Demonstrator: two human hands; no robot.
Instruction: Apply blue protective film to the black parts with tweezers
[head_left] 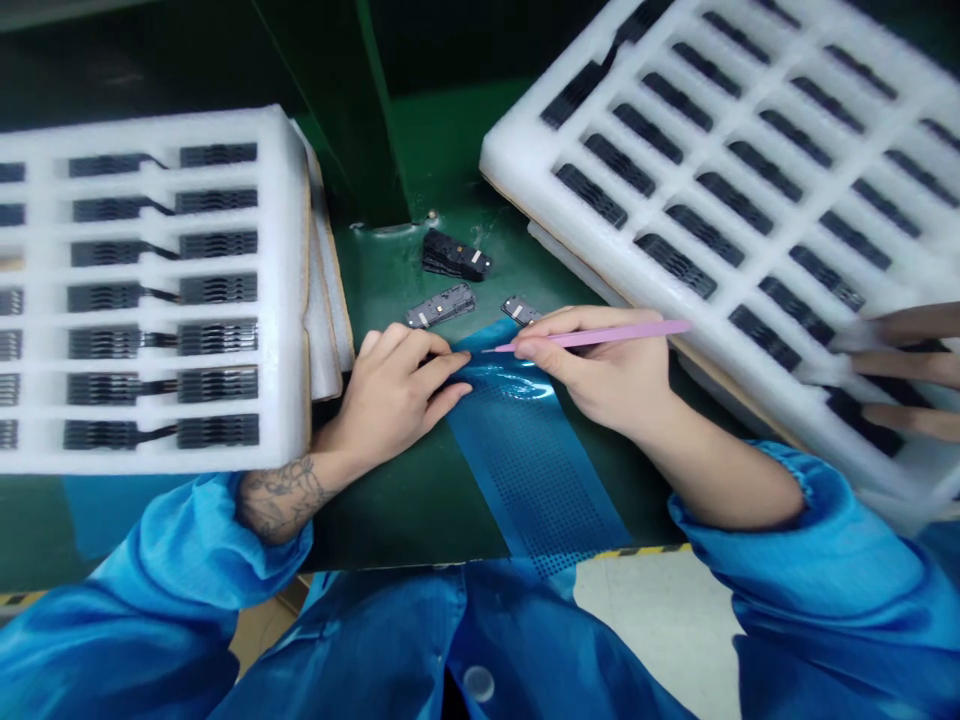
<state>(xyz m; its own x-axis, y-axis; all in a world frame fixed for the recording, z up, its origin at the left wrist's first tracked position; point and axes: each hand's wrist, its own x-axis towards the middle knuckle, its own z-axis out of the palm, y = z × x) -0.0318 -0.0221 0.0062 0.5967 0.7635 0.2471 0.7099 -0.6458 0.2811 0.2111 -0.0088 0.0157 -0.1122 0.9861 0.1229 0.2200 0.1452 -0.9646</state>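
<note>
Across the dark green tabletop (390, 510) I saw a strip of perforated blue film (525, 470); near its far end lay a pile of thin black parts (454, 255) and a flat dark piece (441, 308). White foam trays (283, 290) stood stacked leftward, another stack (525, 155) slantwise rightward.

Pink tool (622, 334), dotted blue film (529, 465)

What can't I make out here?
All in the head view:
Tip of the pink tool: too small to tell if it touches the blue film.
Small black part: partly hidden by the right hand.
Under the left hand: hidden by its fingers.
Left foam tray: cut off by the left edge.
Another person's hand: blurred, cut off by the right edge.
</note>
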